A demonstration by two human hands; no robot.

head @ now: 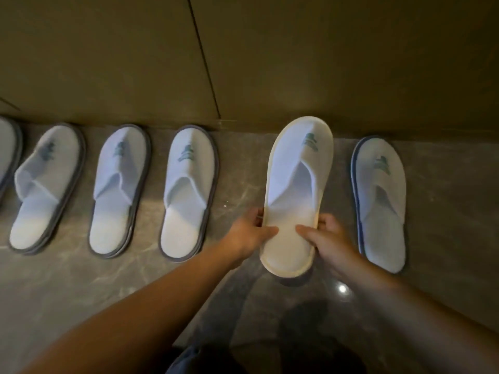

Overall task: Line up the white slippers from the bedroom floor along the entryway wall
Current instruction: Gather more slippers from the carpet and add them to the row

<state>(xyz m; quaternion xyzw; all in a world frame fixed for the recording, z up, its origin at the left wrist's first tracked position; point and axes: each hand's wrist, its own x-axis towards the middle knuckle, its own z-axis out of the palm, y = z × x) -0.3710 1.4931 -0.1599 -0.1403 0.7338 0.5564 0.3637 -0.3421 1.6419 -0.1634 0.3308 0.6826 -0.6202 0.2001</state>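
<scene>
A white slipper with a cream sole [295, 184] is held between both hands, its toe pointing at the wall. My left hand [249, 233] grips its left edge near the heel, thumb on the insole. My right hand [326, 236] grips the right edge the same way. Three white slippers with grey soles [46, 184] [118, 184] [189, 190] lie in a row to the left, toes toward the wall, and part of another [8, 147] shows at the left edge. A white slipper with a blue sole [380, 201] lies to the right.
The brown panelled wall [270, 63] runs across the top, with a vertical seam near the middle. The floor is glossy grey marble tile [81, 279]. A gap of bare floor lies between the third grey-soled slipper and the blue-soled one.
</scene>
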